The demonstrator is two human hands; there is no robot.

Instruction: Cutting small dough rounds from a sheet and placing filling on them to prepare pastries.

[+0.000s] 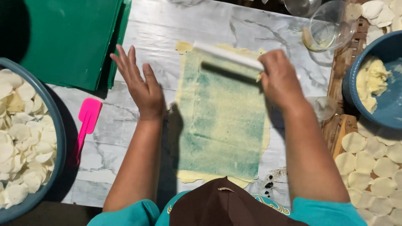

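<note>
A thin sheet of pale yellow dough [220, 121] lies flat on a green mat on the marble-patterned table [159, 33]. My right hand [280, 79] grips a white rolling pin [226, 55] at the dough's far edge; the pin is blurred. My left hand [140, 81] hovers with fingers spread, just left of the dough, holding nothing. A pink scraper [86, 123] lies on the table left of my left arm.
A grey-blue basin [58, 138] of round white dough discs sits at the left. Green plastic sheets [71, 37] lie at the far left. At the right stand a clear glass jug [328, 27], a blue bowl [349, 81] with dough, and a woven tray [340, 129] of discs.
</note>
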